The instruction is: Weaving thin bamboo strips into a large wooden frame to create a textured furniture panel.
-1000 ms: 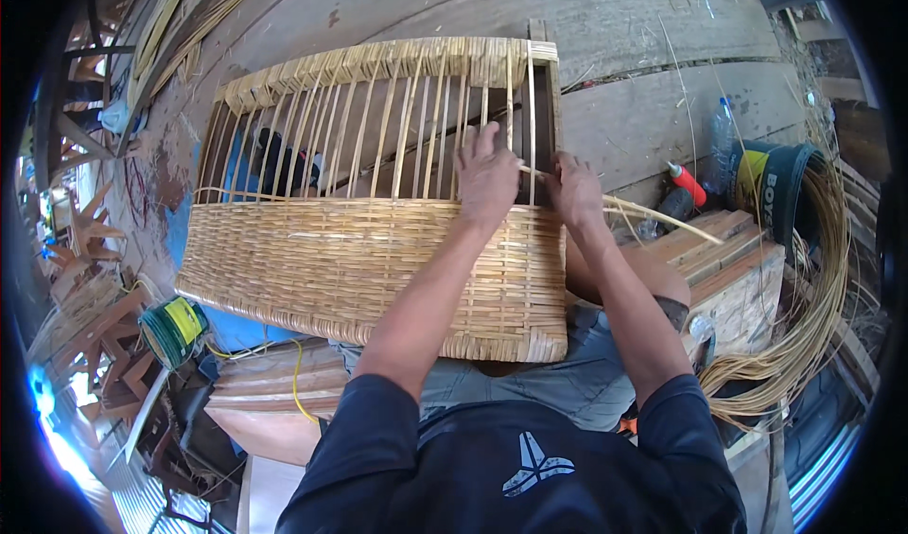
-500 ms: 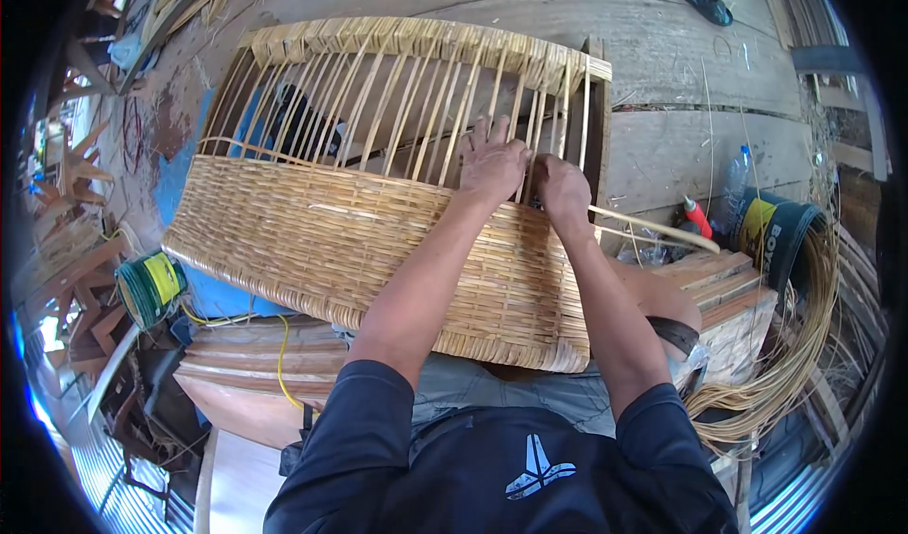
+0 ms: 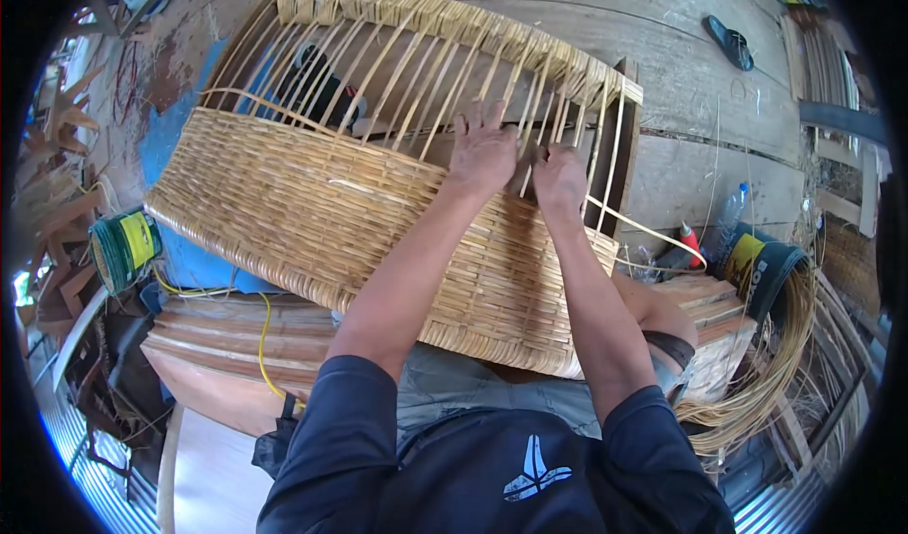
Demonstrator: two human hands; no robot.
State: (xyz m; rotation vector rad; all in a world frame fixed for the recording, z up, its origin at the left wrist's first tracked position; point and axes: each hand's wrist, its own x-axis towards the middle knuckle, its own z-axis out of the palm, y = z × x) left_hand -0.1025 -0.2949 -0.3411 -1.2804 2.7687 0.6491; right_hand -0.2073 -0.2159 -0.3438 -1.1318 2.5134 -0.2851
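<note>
**Two hands on a big woven panel**

A big woven rattan panel (image 3: 378,212) fills the middle of the frame. The left hand (image 3: 484,148) lies flat and open on its upright ribs (image 3: 397,70), fingers spread. Just beside it, the right hand (image 3: 560,176) is curled and pinches a thin rattan strip (image 3: 643,227) that runs off to the right. A green spool (image 3: 123,248) sits at the left edge. A plastic bottle (image 3: 730,214) stands at the right.

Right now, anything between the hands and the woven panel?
Nothing visible. The left hand lies flat on the woven panel at its top woven edge, and the right hand pinches among the bare upright ribs beside it.
</note>
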